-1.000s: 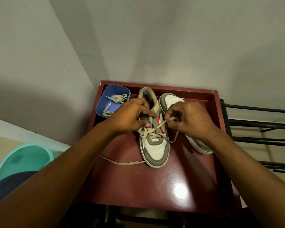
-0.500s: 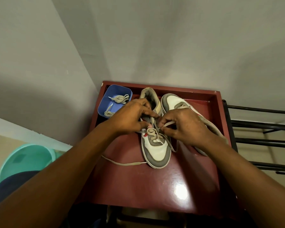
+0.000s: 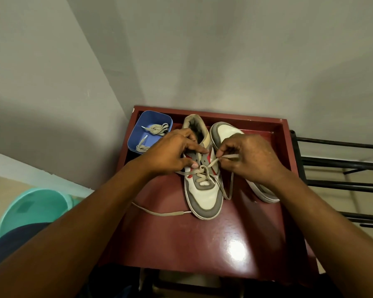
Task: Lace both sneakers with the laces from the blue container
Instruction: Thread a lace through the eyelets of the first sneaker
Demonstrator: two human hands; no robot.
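Two grey-and-white sneakers lie side by side on the dark red counter (image 3: 202,244) in the middle of the frame. The left hand (image 3: 172,153) is curled over the middle sneaker (image 3: 202,192). Its forefinger lies across the eyelet row and its thumb presses down where the lace (image 3: 205,172) crosses, so the upper is pinched between them. The right hand (image 3: 250,158) is bent at the knuckles and pinches one end of that lace between thumb and forefinger, drawing it up and to the right from an eyelet. The lace already crosses the lowest eyelets. A slack loop of it hangs down between the two shoes, and its other end trails across the counter toward the lower left.

The second sneaker (image 3: 226,131) sits just right of the first, partly under the right hand, with no lace visible on it. The blue container (image 3: 148,118) stands at the counter's upper left corner, just beside the middle sneaker, and holds a spare lace (image 3: 157,129) in loose coils.
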